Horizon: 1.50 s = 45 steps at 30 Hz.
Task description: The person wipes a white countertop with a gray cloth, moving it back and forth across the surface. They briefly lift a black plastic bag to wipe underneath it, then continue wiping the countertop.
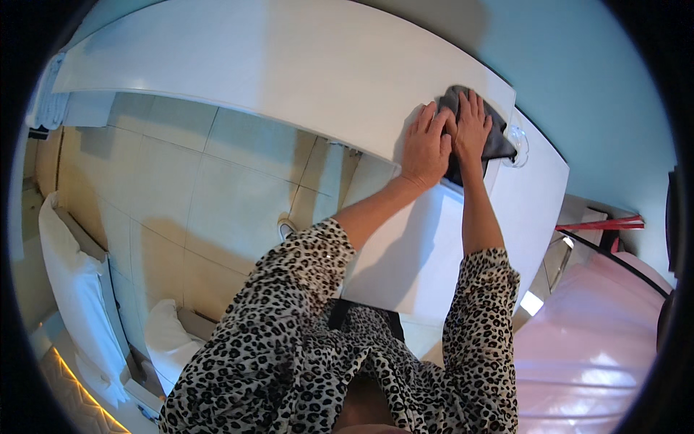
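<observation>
A dark grey cloth (496, 142) lies bunched on the white tabletop (347, 70), near its right end. My right hand (470, 127) presses flat on the cloth, fingers pointing away from me. Just left of it, my left hand (428, 146) rests at the cloth's left edge with its fingers bent; its thumb side touches my right hand. Whether its fingertips grip anything is hard to see. A clear glass dish (519, 146) stands right beside the cloth's right corner, partly covered by it.
A lower white surface (396, 255) extends towards me. White pillows or cushions (81, 293) are at the left over a tiled floor (162, 163). On the right are a pink glossy cover (580, 347) and red strips (602, 223). A blue wall (585, 97) runs behind the table.
</observation>
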{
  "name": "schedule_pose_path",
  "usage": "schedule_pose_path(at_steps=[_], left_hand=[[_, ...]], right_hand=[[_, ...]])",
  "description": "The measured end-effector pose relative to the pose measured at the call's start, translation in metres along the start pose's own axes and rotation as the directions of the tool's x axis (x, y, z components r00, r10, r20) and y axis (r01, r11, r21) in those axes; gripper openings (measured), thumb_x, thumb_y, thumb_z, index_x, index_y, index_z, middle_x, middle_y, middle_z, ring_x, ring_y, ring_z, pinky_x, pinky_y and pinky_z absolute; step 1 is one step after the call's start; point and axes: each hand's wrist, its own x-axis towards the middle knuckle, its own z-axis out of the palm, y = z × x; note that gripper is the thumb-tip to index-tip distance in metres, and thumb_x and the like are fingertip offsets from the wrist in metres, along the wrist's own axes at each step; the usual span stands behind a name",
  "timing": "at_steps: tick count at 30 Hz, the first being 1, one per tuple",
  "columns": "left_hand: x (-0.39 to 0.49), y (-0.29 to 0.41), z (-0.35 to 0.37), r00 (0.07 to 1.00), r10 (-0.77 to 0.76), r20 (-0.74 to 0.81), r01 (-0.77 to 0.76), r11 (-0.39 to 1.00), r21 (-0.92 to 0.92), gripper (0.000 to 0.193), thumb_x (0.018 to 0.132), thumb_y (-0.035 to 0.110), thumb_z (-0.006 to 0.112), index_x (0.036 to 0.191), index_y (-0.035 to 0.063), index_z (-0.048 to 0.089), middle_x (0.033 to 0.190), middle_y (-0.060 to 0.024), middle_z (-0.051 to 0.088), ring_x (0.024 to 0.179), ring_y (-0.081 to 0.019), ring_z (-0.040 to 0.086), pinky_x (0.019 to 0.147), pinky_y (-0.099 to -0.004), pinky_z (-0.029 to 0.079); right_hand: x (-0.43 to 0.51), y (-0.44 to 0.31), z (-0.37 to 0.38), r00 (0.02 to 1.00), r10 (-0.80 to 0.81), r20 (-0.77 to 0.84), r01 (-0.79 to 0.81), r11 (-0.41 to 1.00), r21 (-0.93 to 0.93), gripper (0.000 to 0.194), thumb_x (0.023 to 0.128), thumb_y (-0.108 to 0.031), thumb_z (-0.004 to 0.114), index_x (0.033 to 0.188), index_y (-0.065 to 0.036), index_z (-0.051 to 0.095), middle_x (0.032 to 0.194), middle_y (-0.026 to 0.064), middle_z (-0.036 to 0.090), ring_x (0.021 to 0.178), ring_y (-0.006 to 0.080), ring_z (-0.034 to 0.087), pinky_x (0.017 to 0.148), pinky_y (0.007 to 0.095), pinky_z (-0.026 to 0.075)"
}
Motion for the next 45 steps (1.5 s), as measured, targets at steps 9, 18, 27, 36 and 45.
schedule_pose_path(at_steps=[9, 18, 27, 36, 45], left_hand=[[0.124, -0.118, -0.134, 0.988, 0.082, 0.129, -0.15, 0.373, 0.916, 0.047, 0.089, 0.04, 0.055, 0.13, 0.0179, 0.051, 0.139, -0.0063, 0.045, 0.131, -0.0277, 0.037, 0.099, -0.0564, 0.032], [0.102, -0.102, -0.126, 0.979, 0.182, 0.092, -0.167, 0.457, 0.874, 0.047, 0.087, 0.039, 0.056, 0.127, 0.0139, 0.052, 0.137, -0.0065, 0.044, 0.13, -0.0292, 0.034, 0.099, -0.0572, 0.028], [0.089, -0.055, -0.117, 0.984, 0.163, 0.076, -0.148, 0.493, 0.857, 0.048, 0.088, 0.035, 0.057, 0.13, 0.013, 0.049, 0.14, -0.0093, 0.04, 0.132, -0.0324, 0.032, 0.102, -0.0569, 0.025], [0.016, -0.068, -0.162, 0.994, 0.049, 0.093, -0.105, 0.543, 0.833, 0.053, 0.088, 0.03, 0.057, 0.136, 0.011, 0.043, 0.146, -0.0137, 0.034, 0.136, -0.037, 0.027, 0.105, -0.0587, 0.021], [-0.009, -0.045, -0.152, 0.982, -0.016, 0.186, -0.131, 0.654, 0.745, 0.055, 0.083, 0.031, 0.063, 0.13, 0.0063, 0.048, 0.146, -0.018, 0.032, 0.139, -0.0385, 0.022, 0.105, -0.063, 0.017]], right_hand=[[-0.002, 0.115, 0.006, 0.991, 0.021, -0.134, -0.02, 1.0, 0.002, 0.057, 0.089, -0.047, 0.048, 0.133, -0.012, 0.049, 0.145, 0.0096, 0.04, 0.136, 0.0297, 0.032, 0.108, 0.0558, 0.02], [-0.018, 0.085, 0.003, 0.976, 0.192, -0.103, -0.192, 0.981, 0.009, 0.055, 0.082, -0.039, 0.06, 0.129, -0.012, 0.052, 0.141, 0.0131, 0.043, 0.133, 0.0298, 0.036, 0.105, 0.0546, 0.024], [-0.044, -0.074, -0.023, 0.905, -0.425, -0.037, 0.425, 0.891, 0.16, 0.071, 0.065, -0.022, 0.076, 0.129, -0.005, 0.047, 0.141, 0.0176, 0.039, 0.132, 0.036, 0.034, 0.102, 0.0596, 0.027], [-0.094, -0.096, -0.032, 0.88, -0.476, 0.011, 0.412, 0.774, 0.481, 0.054, 0.079, -0.031, 0.07, 0.121, -0.003, 0.054, 0.142, 0.0177, 0.037, 0.135, 0.0345, 0.03, 0.106, 0.0551, 0.024], [-0.057, -0.082, -0.03, 0.965, -0.257, -0.058, 0.264, 0.949, 0.171, 0.052, 0.074, -0.003, 0.059, 0.125, -0.001, 0.05, 0.135, 0.0158, 0.046, 0.128, 0.0331, 0.04, 0.096, 0.0503, 0.035]])
